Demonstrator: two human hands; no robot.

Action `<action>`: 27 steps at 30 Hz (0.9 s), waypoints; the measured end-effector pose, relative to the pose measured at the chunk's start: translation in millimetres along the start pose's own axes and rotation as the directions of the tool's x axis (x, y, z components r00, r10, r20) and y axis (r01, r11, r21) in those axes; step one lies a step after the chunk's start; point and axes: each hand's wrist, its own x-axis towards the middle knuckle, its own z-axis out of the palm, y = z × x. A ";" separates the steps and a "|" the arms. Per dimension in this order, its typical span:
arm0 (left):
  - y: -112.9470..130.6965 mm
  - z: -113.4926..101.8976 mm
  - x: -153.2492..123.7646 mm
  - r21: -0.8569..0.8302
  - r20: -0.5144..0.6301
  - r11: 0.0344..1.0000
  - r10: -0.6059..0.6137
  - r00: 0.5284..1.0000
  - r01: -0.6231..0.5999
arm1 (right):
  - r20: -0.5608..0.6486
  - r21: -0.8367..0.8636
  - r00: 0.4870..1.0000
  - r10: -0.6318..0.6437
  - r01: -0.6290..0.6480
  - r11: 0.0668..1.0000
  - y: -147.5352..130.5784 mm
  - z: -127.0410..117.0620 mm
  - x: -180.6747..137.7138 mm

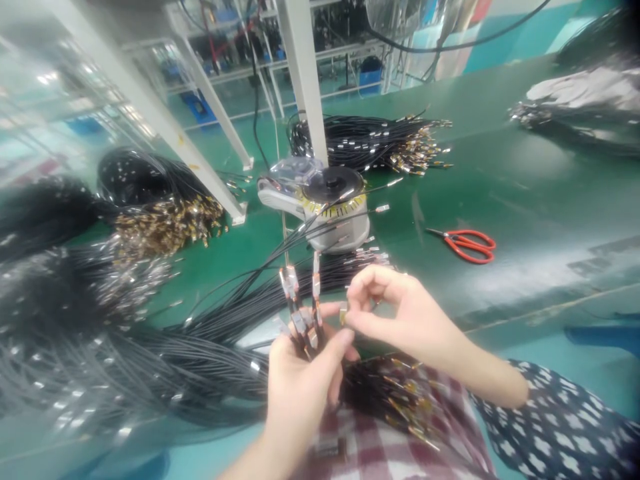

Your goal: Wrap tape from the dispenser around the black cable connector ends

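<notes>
So, looks mid-way at best. Left hand (310, 380), lower centre of the frame, is curled nearly closed around a small fan of cables (300, 321), metal ends pointing up toward mid-frame. Right hand (405, 310), just to the right of it, has thumb and fingertips pinched together at a small gold bit (343, 315). Can't tell if that bit is loose or a cable's end; too blurred. Hands almost meet, left thumb tip just below the pinch.

Done, as far as I can judge: a few cables are gathered in the left grip, ends standing clear of the rest. Remaining: likely the bulk. A thick black bundle (200, 363) runs from the left edge to the left hand. Gold-tipped ends (400, 393) stick out lower right of centre, over the checked apron (380, 443); can't tell if they belong to that bundle. More gold-tipped stock (163, 230) at left, another pile (370, 143) upper centre by the white post (304, 73). Can't tell which piles are finished and which are waiting, so no fraction from me.

Also on the green table (415, 220): round dispenser (340, 233) at centre, stray cable ends across its front; red scissors (470, 245) right of centre, lying untouched, well apart from both hands.
</notes>
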 end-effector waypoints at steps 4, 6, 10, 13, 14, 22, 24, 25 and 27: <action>0.4 2.6 1.2 -0.053 -0.019 0.999 0.011 1.000 -0.012 | 0.018 0.021 1.000 -0.020 0.019 1.000 0.0 1.5 -0.6; 1.3 3.5 1.8 -0.074 -0.039 0.997 0.006 0.999 -0.008 | 0.027 0.029 0.999 -0.038 0.037 0.999 1.2 1.4 -1.2; 2.0 1.9 3.7 -0.053 -0.033 0.998 0.016 0.999 -0.018 | 0.021 0.007 0.997 -0.074 0.074 0.997 4.1 -0.1 -2.2; 3.3 -0.4 6.5 -0.041 -0.024 0.998 0.038 0.999 -0.039 | 0.030 -0.010 0.996 -0.084 0.084 0.996 3.8 -0.7 -2.2; 4.4 -0.9 7.6 -0.042 -0.026 0.998 0.043 0.999 -0.044 | 0.031 -0.007 0.996 -0.087 0.088 0.996 2.9 -0.7 -2.1; 12.4 -0.6 14.7 -0.084 -0.045 0.994 0.059 0.997 -0.063 | 0.024 -0.004 0.996 -0.088 0.088 0.996 -0.7 -1.4 4.5; 12.0 -1.0 16.2 -0.096 -0.042 0.994 0.053 0.998 -0.056 | 0.013 -0.006 0.998 -0.061 0.061 0.998 0.3 -1.8 6.9; 12.1 -1.3 16.8 -0.102 -0.036 0.994 0.045 0.998 -0.049 | 0.015 0.006 0.999 -0.050 0.050 0.999 0.5 -2.0 7.6; 13.2 -2.0 17.5 -0.110 -0.021 0.994 0.022 1.000 -0.024 | 0.030 0.044 0.999 -0.029 0.028 0.999 0.0 -2.3 8.2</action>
